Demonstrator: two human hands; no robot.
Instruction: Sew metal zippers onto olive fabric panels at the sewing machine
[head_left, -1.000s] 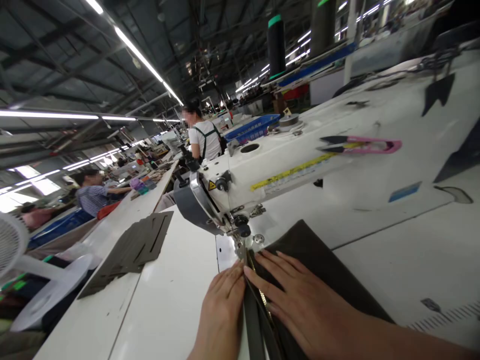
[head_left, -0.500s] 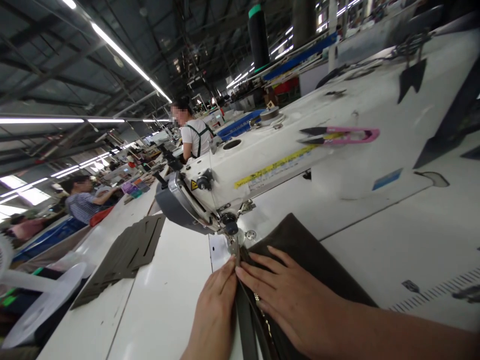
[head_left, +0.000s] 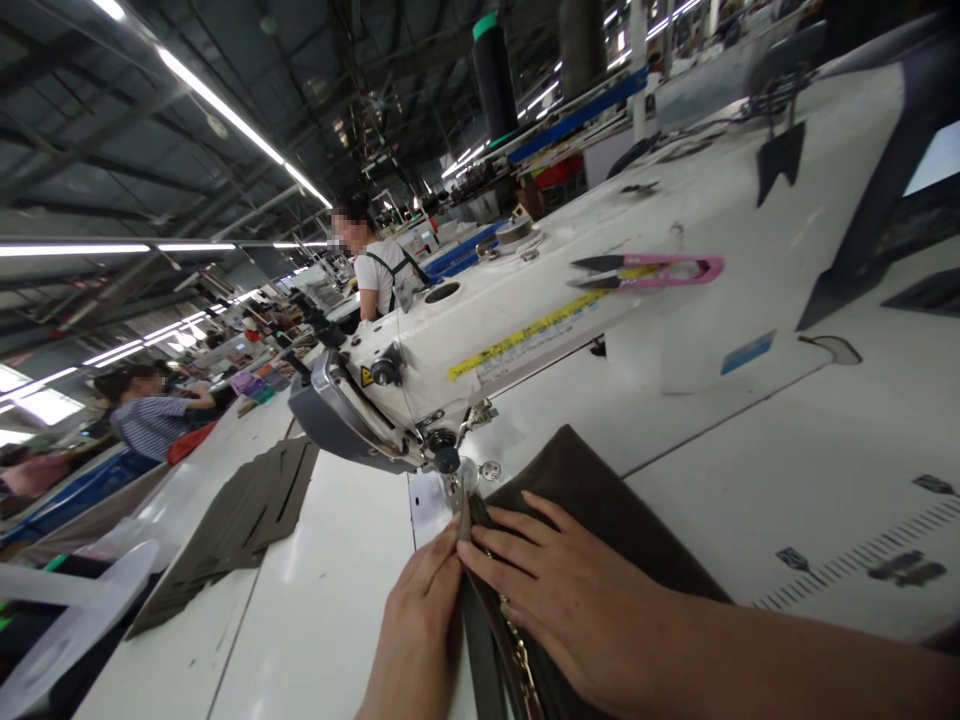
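A white sewing machine [head_left: 480,340] stands on the white table [head_left: 330,600]. Under its presser foot [head_left: 457,490] lies a dark brown panel [head_left: 600,510] with a grey strip [head_left: 476,650] and a metal zipper [head_left: 517,655] along its left edge. My left hand [head_left: 416,630] lies flat on the table, fingertips pressing the strip just in front of the foot. My right hand [head_left: 570,600] rests flat on the brown panel, fingers spread, fingertips close to the foot. Neither hand grips anything.
Pink thread snips [head_left: 645,270] lie on top of the machine arm. A stack of grey cut pieces [head_left: 240,520] sits on the table to the left. Two other people [head_left: 375,270] sit at stations further back. A white fan base [head_left: 67,630] stands at the lower left.
The view has shifted, so everything sits further left and lower. Both hands stay flat on the work by the presser foot, and the zipper edge has fed slightly toward the foot.
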